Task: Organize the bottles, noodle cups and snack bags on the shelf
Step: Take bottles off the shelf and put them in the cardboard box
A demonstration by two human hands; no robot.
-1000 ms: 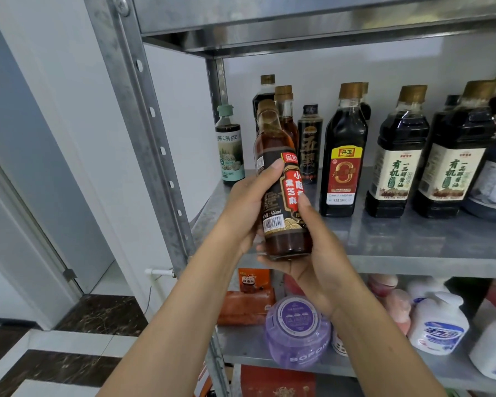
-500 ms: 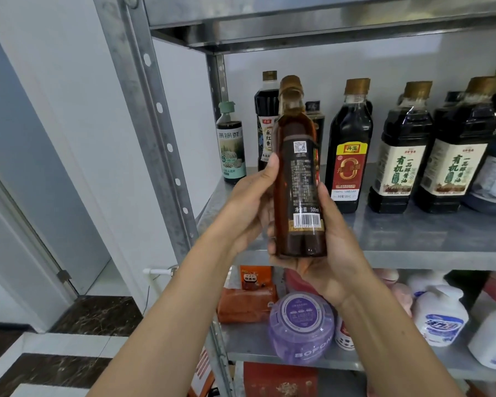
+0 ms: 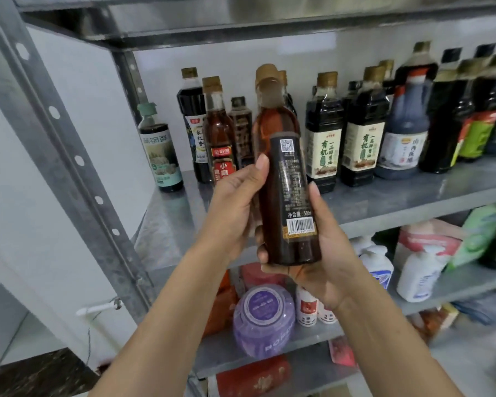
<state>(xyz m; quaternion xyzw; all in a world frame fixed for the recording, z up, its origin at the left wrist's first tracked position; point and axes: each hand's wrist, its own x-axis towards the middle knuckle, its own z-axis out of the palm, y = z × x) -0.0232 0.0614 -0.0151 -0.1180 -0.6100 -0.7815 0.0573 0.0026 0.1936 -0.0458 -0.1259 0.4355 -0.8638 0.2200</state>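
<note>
A bottle of amber liquid is held upright at frame centre, in front of the shelf and apparently clear of its surface, though the gap cannot be judged well. Its back label, with barcode, is turned to the camera.

The left hand is closed on the bottle's side from 9 o'clock. The thumb is laid up along the label edge and the other fingers are hidden behind the glass. The right hand is cupped under the base from 5 o'clock, with the thumb up the right side and the fingertips curled round the lower left edge.

On the shelf, a twin bottle with a red label is seen at 10 o'clock of the held one, its lower part covered by the left hand. A green-cap bottle is stood alone at 9 o'clock, near the post. Soy bottles are lined up from 2 to 3 o'clock, with a jug among them.

On the level below, a purple tub is placed at 6 o'clock and white pump bottles at 4 o'clock. Edges are blurred at far right.
</note>
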